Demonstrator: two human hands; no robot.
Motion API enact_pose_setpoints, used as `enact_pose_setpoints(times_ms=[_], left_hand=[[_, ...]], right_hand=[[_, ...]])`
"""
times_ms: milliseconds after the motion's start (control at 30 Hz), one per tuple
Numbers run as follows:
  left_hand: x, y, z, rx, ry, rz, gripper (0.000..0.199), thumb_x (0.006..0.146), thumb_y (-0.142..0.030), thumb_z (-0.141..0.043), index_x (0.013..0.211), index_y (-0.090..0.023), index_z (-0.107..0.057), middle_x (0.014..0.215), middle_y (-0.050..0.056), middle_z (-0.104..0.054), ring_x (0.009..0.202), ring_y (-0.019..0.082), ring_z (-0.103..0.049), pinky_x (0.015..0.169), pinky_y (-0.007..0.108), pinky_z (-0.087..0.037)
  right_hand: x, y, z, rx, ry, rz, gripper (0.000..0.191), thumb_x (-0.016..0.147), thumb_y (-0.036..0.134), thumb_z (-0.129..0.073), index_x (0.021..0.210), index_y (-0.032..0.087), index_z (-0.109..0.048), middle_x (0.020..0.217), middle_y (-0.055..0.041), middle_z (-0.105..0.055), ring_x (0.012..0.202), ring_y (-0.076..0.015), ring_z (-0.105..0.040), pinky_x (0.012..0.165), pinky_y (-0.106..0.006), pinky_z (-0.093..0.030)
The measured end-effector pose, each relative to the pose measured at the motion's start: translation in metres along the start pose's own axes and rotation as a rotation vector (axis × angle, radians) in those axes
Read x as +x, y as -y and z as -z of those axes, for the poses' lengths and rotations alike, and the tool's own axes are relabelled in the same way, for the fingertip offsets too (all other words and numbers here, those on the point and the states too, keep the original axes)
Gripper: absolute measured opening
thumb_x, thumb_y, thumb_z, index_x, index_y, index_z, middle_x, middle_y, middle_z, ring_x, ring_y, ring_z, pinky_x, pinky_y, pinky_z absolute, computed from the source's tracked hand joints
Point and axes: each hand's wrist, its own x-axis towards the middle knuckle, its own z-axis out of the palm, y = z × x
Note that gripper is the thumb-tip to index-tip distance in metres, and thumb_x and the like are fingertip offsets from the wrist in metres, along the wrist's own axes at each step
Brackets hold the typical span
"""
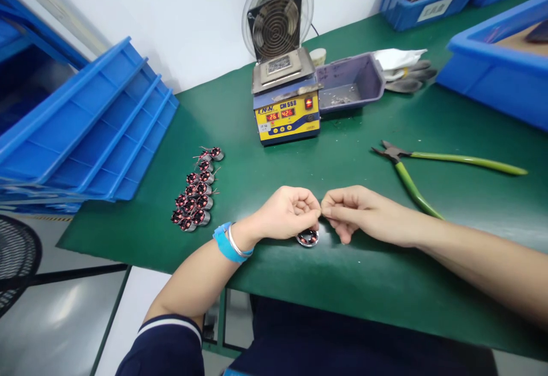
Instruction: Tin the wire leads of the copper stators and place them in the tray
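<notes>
Close above the green table, my left hand [295, 211] and my right hand [353, 211] meet fingertip to fingertip. Both are closed in a pinch, and whatever lies between the fingers is too small to make out. Under the left fingers sits a round motor stator [307, 238], a metal ring with dark and copper windings, partly hidden by that hand. Whether the hand touches it I cannot tell. To the left stand several similar stators [197, 193] in rows, some with thin wire ends sticking out. Green-handled cutting pliers [402, 162] lie spread beyond my right hand.
A yellow-blue solder pot [286, 102] with a lit display stands at the back, a fan [276, 25] behind it. Beside it are a grey-purple tray [353, 82] and gloves [411, 76]. Blue bins [492, 73] flank the right; stacked blue crates [85, 130] lean at left.
</notes>
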Motion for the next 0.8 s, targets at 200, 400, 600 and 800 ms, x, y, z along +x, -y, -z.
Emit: enact_pose_setpoints(times_ms=[200, 400, 600, 800], left_hand=[[0.002, 0.0, 0.003, -0.016, -0.01, 0.015, 0.009, 0.07, -0.003, -0.053, 0.068, -0.012, -0.051, 0.052, -0.001, -0.06, 0.041, 0.005, -0.051, 0.044, 0.015, -0.042], [0.002, 0.001, 0.003, -0.013, -0.018, 0.014, 0.008, 0.07, -0.005, -0.057, 0.069, -0.012, -0.052, 0.052, -0.002, -0.06, 0.04, 0.003, -0.05, 0.043, 0.013, -0.04], [0.001, 0.0, 0.003, -0.011, -0.012, 0.013, 0.008, 0.07, -0.005, -0.057, 0.07, -0.012, -0.052, 0.052, -0.002, -0.06, 0.04, 0.003, -0.05, 0.043, 0.012, -0.04], [0.002, 0.0, 0.004, -0.007, -0.027, 0.014, 0.01, 0.07, -0.003, -0.054, 0.068, -0.012, -0.051, 0.052, -0.002, -0.061, 0.038, 0.002, -0.049, 0.041, 0.011, -0.039]], right_hand=[[-0.004, -0.009, 0.005, -0.679, -0.353, 0.549, 0.02, 0.092, 0.029, -0.047, 0.088, 0.017, -0.063, 0.08, -0.0076, -0.068, 0.068, -0.0164, -0.062, 0.062, -0.029, -0.047], [0.0, -0.005, 0.001, -0.382, -0.248, 0.336, 0.032, 0.094, 0.035, -0.039, 0.078, 0.017, -0.06, 0.071, -0.0074, -0.067, 0.059, -0.0155, -0.062, 0.056, -0.028, -0.048], [0.0, -0.004, 0.0, -0.098, -0.158, 0.127, 0.033, 0.09, 0.045, -0.048, 0.078, 0.016, -0.058, 0.066, -0.0059, -0.066, 0.055, -0.0148, -0.062, 0.055, -0.027, -0.049], [-0.003, -0.012, 0.008, -0.882, -0.371, 0.695, 0.025, 0.095, 0.021, -0.039, 0.088, 0.017, -0.063, 0.088, -0.0091, -0.07, 0.072, -0.0178, -0.062, 0.063, -0.031, -0.045]])
